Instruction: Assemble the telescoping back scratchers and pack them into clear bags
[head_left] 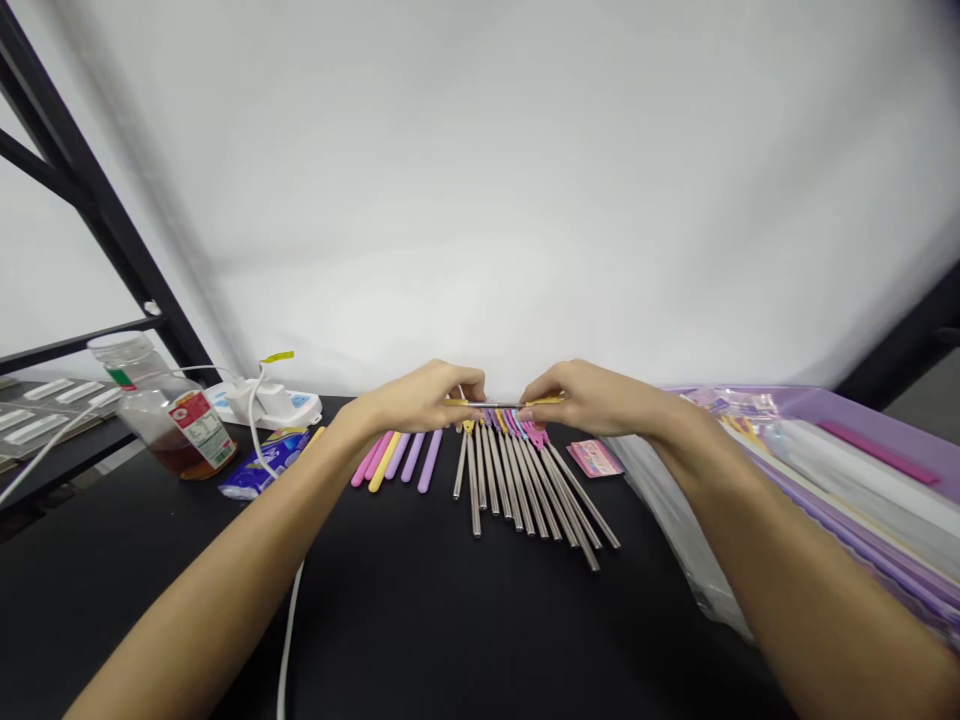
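Observation:
A slim metal rod with yellow ends [499, 405] lies level between my two hands, just above the row of rods. My left hand [427, 398] pinches its left yellow end. At the other yellow end, the fingers of my right hand [583, 396] are closed on the rod. Below them, several silver metal rods [517, 480] with coloured tops fan out on the black table [420, 600]. To the left lie several pink, yellow and purple sticks [411, 458]. A small pink card [595, 458] rests right of the metal rods.
On the left stand a bottle of brown liquid [176, 425], a blue packet [266, 465] and a white power strip [289, 405]; a white cable [289, 640] runs toward me. At right, a purple bin [847, 415] holds long bagged items, beside a clear plastic bag [675, 520].

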